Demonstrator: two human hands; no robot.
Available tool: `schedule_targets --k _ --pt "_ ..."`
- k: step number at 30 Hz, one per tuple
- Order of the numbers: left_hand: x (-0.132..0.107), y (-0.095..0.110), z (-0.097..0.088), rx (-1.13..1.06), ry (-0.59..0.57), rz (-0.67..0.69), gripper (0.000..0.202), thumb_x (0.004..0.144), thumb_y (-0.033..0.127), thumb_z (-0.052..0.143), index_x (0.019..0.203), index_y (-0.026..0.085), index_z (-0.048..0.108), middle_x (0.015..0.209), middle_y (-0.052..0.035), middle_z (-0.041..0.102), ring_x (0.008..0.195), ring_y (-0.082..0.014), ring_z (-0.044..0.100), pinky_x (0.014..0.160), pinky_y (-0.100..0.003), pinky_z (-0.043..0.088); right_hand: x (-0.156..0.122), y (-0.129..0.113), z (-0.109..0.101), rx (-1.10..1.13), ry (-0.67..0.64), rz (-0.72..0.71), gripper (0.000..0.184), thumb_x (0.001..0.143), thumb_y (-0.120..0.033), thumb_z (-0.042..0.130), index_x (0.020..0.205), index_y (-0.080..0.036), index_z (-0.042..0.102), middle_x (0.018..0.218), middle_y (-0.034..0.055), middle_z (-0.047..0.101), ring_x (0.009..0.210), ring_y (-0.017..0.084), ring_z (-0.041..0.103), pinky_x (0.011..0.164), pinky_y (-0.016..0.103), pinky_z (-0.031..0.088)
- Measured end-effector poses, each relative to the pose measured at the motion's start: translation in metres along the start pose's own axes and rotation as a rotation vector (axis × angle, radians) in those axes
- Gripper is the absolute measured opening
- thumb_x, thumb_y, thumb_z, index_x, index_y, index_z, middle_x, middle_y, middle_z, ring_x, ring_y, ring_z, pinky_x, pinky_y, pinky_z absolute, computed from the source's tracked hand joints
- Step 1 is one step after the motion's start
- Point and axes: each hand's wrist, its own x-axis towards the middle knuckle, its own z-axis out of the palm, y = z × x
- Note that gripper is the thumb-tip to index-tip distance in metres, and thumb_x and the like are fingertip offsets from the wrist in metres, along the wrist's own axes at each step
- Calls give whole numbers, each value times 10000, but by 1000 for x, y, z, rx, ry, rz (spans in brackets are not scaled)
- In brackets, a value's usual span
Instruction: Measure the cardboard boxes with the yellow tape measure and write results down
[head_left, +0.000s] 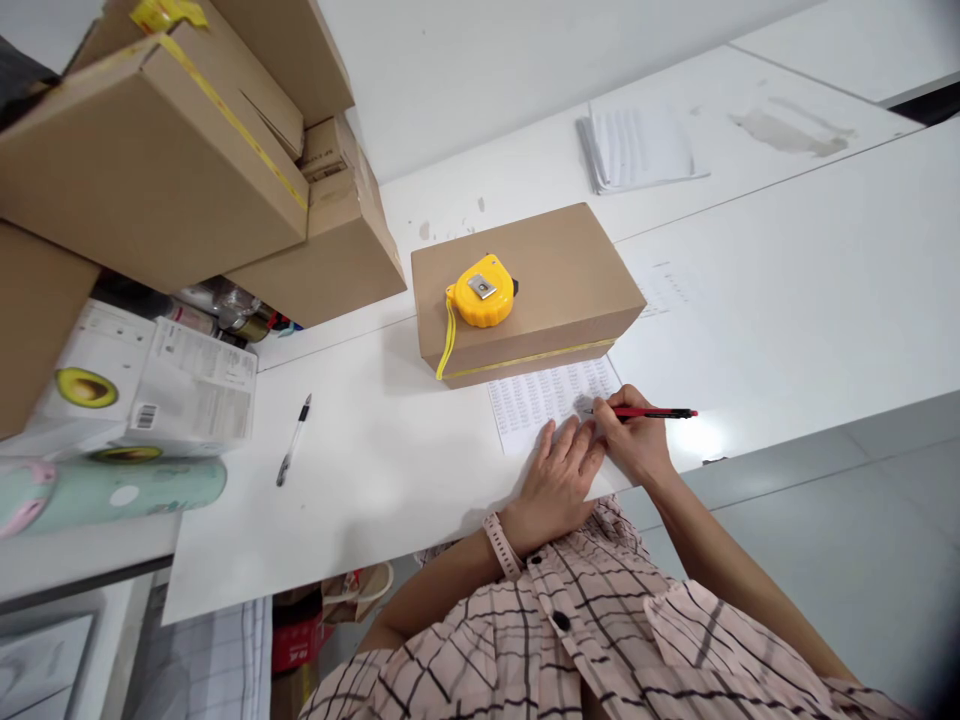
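Note:
A sheet of paper [517, 410] covered in columns of small writing lies on the white table, its far part under a brown cardboard box [559, 265]. My right hand [636, 440] grips a red and black pen [656, 412], with its tip down at the paper. Flat on the near part of the sheet rests my left hand [559, 475], fingers stretched out and holding nothing. On top of the box, toward its left end, sits a yellow tape measure [484, 290] with a yellow wrist strap hanging over the front edge.
Stacked cardboard boxes [150, 170] crowd the left back. Below them stand a white carton with avocado pictures [195, 385] and a mint green bottle [142, 495] lying down. A clear pen [294, 440] lies on the table [360, 470]. A paper stack [641, 145] is at the back.

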Motion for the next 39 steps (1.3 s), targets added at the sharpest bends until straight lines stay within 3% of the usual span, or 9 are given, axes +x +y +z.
schedule_targets --k 33,36,39 --pt "-1 -1 1 -2 8 4 764 1002 592 424 1560 78 335 1664 -187 317 1564 -358 231 1285 -553 137 0 -4 0 -24 38 -14 297 850 -350 651 645 -241 467 591 -35 488 560 138 443 549 297 373" --pt "-1 0 -1 -19 2 1 773 994 584 454 1566 81 323 1673 -187 296 1568 -358 220 1286 -554 130 -1 -3 0 -36 126 -47 310 869 -355 649 657 -241 453 605 -36 476 575 141 441 563 297 380" --pt "-1 -1 -4 -59 -2 -1 784 976 558 517 1572 91 313 1684 -180 272 1574 -357 198 1290 -553 124 2 2 -7 -52 256 -95 244 895 -416 654 789 -234 530 705 -18 553 628 155 502 603 306 420"
